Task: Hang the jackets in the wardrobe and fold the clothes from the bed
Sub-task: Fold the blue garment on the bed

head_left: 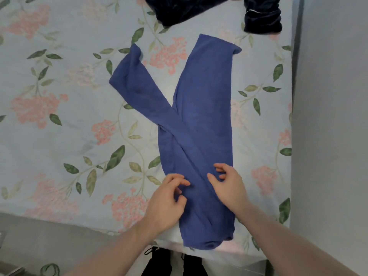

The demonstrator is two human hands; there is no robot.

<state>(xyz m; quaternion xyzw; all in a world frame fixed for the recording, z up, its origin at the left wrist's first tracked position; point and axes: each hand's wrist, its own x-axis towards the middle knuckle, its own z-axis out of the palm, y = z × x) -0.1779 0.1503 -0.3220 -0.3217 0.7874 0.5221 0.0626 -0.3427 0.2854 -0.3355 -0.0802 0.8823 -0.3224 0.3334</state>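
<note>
Shoes (159, 259): dark pair was seen on the floor at the bed's near edge.
Left hand (166, 200): fingers were curled, pinching blue fabric.
Right hand (229, 186): fingers were bent on the cloth; a grip could not be told.
Blue trousers (201, 120): were laid on the floral bed (59, 96), legs crossed.
Dark garments (179, 10): were seen at the bed's far edge.

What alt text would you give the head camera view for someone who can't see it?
Two bare hands work on blue trousers laid on a floral bed sheet, legs crossing; the left hand pinches the fabric, the right hand rests on it with fingers curled. Dark clothes lie at the far edge.
</note>
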